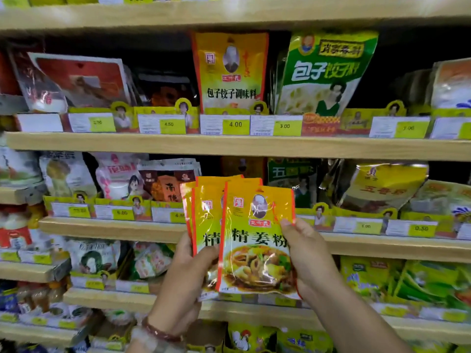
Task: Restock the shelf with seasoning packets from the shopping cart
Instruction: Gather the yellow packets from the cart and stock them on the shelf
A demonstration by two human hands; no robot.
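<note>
Head view. Both hands hold a fanned bunch of yellow packets (256, 240) upright in front of the shelf (229, 146), long axis vertical, tops up and printed faces toward the camera. The front packet shows whole; those behind it show only their left strips and top corners, so the count is not sure. The bunch covers the middle of the third shelf's front edge and the price tags there.

The left hand (187, 273) grips the rear packets at their lower left edge, thumb across the front and fingers out of sight behind. The right hand (309, 258) pinches the front packet along its right edge, thumb on the face and fingers hidden behind it. A bead bracelet (159, 332) sits on the left wrist; both forearms run off the bottom of the picture.

On the shelf above, a yellow pouch (230, 72) stands upright behind a tag reading 4.00, just beside a green pouch (326, 75) that leans slightly right. Behind the held packets the slot is dark and its contents hard to read. Goods at the left and right ends of every shelf are blurred and cut by the picture's sides. The top shelf is cut off, with only tag edges showing.
</note>
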